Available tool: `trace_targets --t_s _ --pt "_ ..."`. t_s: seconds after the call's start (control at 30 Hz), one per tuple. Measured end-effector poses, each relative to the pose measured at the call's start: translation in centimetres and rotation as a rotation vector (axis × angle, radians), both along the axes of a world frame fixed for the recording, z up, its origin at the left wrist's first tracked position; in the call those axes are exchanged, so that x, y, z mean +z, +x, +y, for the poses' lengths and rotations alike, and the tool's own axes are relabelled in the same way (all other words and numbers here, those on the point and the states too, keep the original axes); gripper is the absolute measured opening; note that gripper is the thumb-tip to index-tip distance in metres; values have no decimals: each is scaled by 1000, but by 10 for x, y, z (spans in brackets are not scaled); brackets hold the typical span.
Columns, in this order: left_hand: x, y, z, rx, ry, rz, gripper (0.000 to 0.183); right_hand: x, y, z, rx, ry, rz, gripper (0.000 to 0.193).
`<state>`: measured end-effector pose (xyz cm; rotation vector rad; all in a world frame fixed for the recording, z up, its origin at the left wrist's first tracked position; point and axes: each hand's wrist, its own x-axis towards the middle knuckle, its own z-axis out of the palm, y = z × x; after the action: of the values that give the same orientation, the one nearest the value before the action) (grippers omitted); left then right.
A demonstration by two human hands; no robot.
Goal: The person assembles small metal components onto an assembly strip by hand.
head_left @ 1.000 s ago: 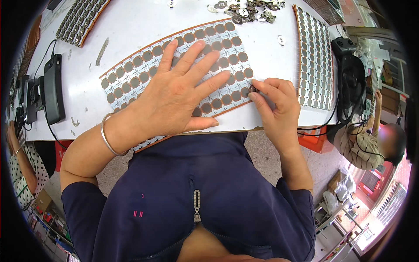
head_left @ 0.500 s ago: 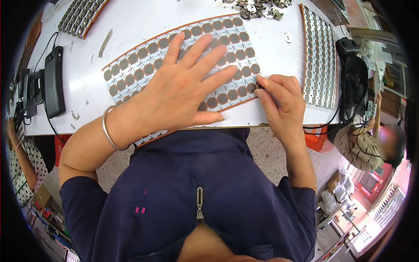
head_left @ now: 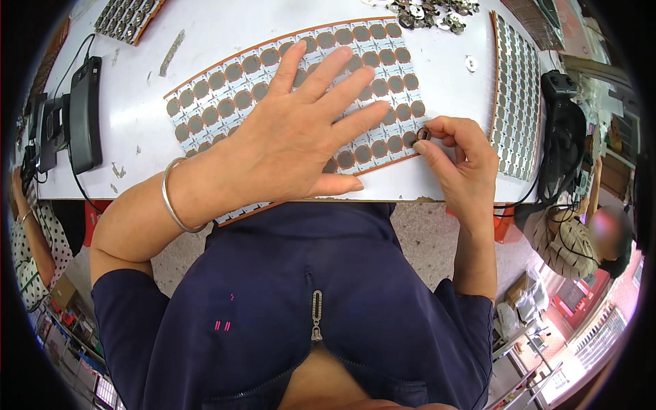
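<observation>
A large panel of round grey discs in rows (head_left: 400, 98) lies aslant on the white table, its lower left corner jutting over the front edge. Flat across its middle rests my left hand (head_left: 290, 140), fingers spread, covering many of the discs. At the panel's right end, near the lower corner, my right hand (head_left: 465, 154) pinches a small dark round metal piece (head_left: 423, 134) between thumb and forefinger. The piece is tilted up against the panel's edge; its exact kind is too small to make out.
Loose metal pieces (head_left: 437, 15) are heaped at the back, with a single pale one (head_left: 471, 63) nearer. Similar panels lie at right (head_left: 516, 102) and far left (head_left: 128, 19). A black device on a stand (head_left: 85, 116) is at left; black cabled equipment (head_left: 562, 89) is at right. Co-workers sit on both sides.
The whole view has shifted slightly. My right fingertips have parted a little and the small round piece now shows more between them. My left hand stays flat on the panel.
</observation>
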<state>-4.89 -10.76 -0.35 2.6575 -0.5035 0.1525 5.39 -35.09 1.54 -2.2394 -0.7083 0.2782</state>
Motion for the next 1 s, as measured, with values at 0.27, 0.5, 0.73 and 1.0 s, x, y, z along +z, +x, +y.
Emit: trace_targets --t_s 0.27,0.5,0.73,1.0 --pt "0 0 0 7 -10 32 89 0 7 -1 111 -17 -55 21" --pt "2 0 -1 0 -16 50 90 -2 5 -4 136 -44 -127 22" --pt "5 1 1 -10 -15 48 90 8 1 2 -6 -129 -43 23" --pt "5 1 1 -16 2 50 87 13 7 3 193 -95 -117 26"
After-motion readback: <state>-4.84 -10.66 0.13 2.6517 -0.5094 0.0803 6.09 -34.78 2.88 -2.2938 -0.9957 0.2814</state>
